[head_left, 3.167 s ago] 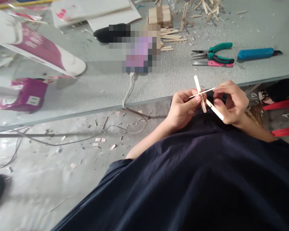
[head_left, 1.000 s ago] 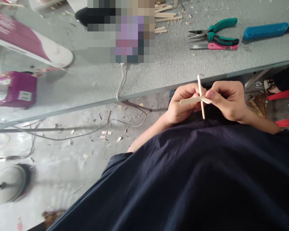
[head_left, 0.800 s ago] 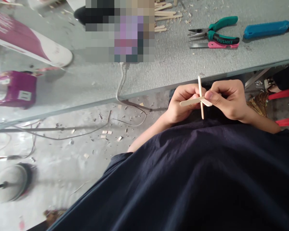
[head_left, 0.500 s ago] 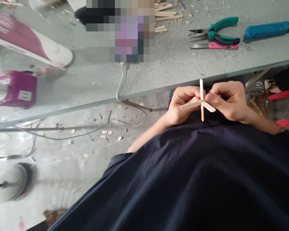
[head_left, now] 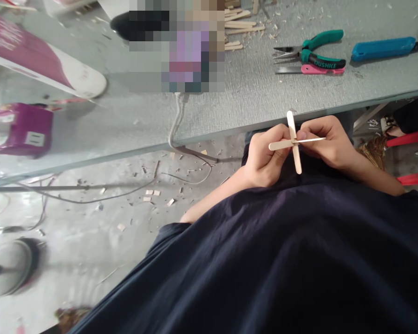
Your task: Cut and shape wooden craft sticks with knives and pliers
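Observation:
A four-armed cross of pale wooden craft sticks (head_left: pixel 298 160) is held between my two hands, over my lap just below the table edge. My left hand (head_left: pixel 266 155) has its fingers closed behind the left arm of the cross, near the centre. From the other side, my right hand (head_left: pixel 329 141) pinches close to the hub with thumb and fingertips. The right arm of the cross shows edge-on, as a thin line across my right fingers. What the fingers grip behind the hub is hidden.
On the grey table (head_left: pixel 237 102) lie green-handled pliers (head_left: pixel 308 51), a pink-handled knife (head_left: pixel 311 69), a blue cutter (head_left: pixel 385 48) and loose craft sticks (head_left: pixel 238 25). A pink-and-white can (head_left: pixel 45 53) and purple box (head_left: pixel 24 127) lie left. Wood scraps (head_left: pixel 151 192) litter the floor.
The cross has turned and tilted between my hands: its right arm, broad and angled downward before, now shows edge-on. Both hands remain closed around the middle, with the right shifted slightly left.

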Motion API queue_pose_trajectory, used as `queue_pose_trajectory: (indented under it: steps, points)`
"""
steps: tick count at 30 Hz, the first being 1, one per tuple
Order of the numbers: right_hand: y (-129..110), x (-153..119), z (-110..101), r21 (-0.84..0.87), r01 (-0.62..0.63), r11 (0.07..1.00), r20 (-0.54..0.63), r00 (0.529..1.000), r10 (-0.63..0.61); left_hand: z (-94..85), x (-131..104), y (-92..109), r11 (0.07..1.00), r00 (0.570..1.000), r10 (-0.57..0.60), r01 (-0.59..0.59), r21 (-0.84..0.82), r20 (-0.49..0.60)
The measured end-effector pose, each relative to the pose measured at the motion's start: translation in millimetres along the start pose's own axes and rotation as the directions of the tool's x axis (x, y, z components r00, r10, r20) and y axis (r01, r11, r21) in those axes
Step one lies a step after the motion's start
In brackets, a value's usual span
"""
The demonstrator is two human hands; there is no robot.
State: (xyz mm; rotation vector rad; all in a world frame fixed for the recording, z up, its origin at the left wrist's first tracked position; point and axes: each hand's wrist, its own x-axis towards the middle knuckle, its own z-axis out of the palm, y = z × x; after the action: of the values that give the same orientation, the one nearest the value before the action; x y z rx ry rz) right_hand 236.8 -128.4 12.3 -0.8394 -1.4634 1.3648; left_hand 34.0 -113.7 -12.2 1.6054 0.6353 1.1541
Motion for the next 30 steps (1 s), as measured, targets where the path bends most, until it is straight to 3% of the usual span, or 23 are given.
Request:
queue_pose_trajectory:
  steps: [7,10,12,15,17,19,22,25,30]
  points:
    - [2.2,3.2,-4.7,0.032,0.008,0.999,0.041,0.999,-0.010,-0.8,2.8,11.1,0.995,0.997,-0.071,0.072,0.063,-0.020]
    - [6.0,5.1,-7.1,0.070,-0.041,0.997,0.099,0.994,0.033,-1.1,4.7,7.8,0.992,1.000,0.014,-0.014,0.125,0.000]
    - [11.0,6.5,-7.4,0.082,-0.054,0.995,0.088,0.995,0.047,-1.4,6.4,2.7,0.967,0.990,0.141,-0.140,0.212,0.011]
    - [18.4,6.3,-5.2,0.068,0.026,0.997,-0.093,0.995,-0.020,-2.4,8.9,-5.4,0.849,0.918,0.393,-0.380,0.367,0.042]
    - [19.6,2.3,-2.8,0.029,0.139,0.990,-0.242,0.962,-0.129,-3.2,10.5,-9.3,0.739,0.847,0.528,-0.491,0.462,0.056]
    - [16.1,-4.8,-0.1,-0.080,0.259,0.963,-0.293,0.917,-0.271,-3.6,12.3,-11.9,0.656,0.795,0.605,-0.531,0.536,0.046]
    - [5.1,-16.5,3.6,-0.308,0.376,0.874,-0.119,0.896,-0.427,-3.0,15.4,-14.0,0.583,0.753,0.657,-0.544,0.603,0.044]
    - [-3.7,-21.8,6.6,-0.446,0.400,0.801,0.063,0.907,-0.417,-1.6,18.6,-14.6,0.521,0.718,0.693,-0.562,0.642,0.066]
    - [-5.3,-19.0,9.4,-0.436,0.365,0.823,0.104,0.928,-0.357,-0.1,20.6,-16.1,0.447,0.663,0.745,-0.571,0.689,0.067]
